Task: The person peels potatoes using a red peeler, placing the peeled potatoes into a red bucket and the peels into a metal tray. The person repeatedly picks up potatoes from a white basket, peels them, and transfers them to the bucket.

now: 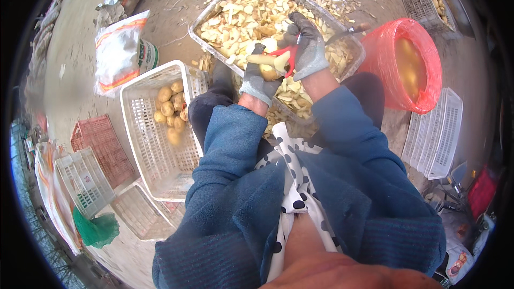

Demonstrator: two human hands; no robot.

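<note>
Both my hands wear grey gloves with dark fingers and meet over the near side of a clear plastic tub heaped with potato peels. My left hand is closed round a potato, partly hidden by the fingers. In my right hand is a red peeler, its head up against the potato. A long pale strip of peel lies across the top of the potato at the peeler. Just right of my right hand, a knife with a dark blade rests across the tub's rim.
A white crate with several unpeeled potatoes stands to my left. On the right is a bucket lined with red plastic, holding potatoes in liquid. Stacked white crates lie beyond it. Sacks sit at the far left.
</note>
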